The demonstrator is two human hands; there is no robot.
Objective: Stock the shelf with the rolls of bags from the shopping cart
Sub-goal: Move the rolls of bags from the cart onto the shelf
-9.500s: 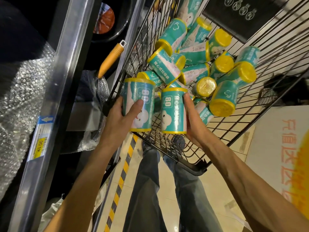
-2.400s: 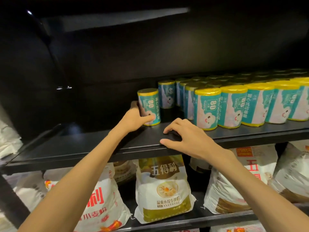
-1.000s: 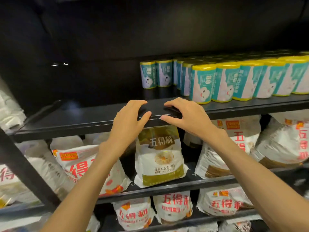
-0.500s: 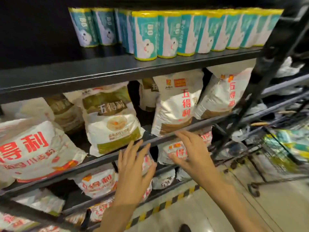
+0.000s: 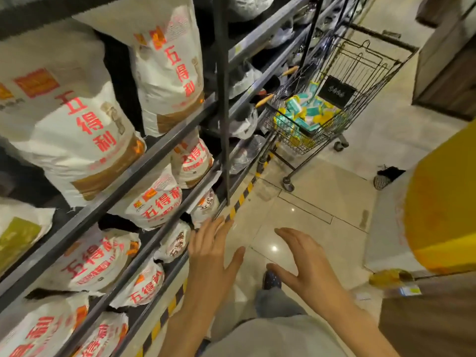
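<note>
The wire shopping cart point(image 5: 365, 65) stands down the aisle at the upper right, beside the shelving. Several teal rolls of bags with yellow ends point(image 5: 307, 114) lie piled in its basket. My left hand point(image 5: 210, 251) and my right hand point(image 5: 302, 264) hang in front of me above the floor, both empty with fingers spread and relaxed. The shelf with the stocked rolls is out of view above.
Dark metal shelves point(image 5: 164, 145) on the left hold white flour sacks with red lettering point(image 5: 77, 119). A black-and-yellow hazard strip point(image 5: 239, 202) runs along the shelf base. A yellow and white display point(image 5: 438, 207) stands at the right. Tiled floor lies between me and the cart.
My view has swung down and right from the shelf of rolls toward the cart. Both hands have dropped from the shelf edge and hang empty over the floor.
</note>
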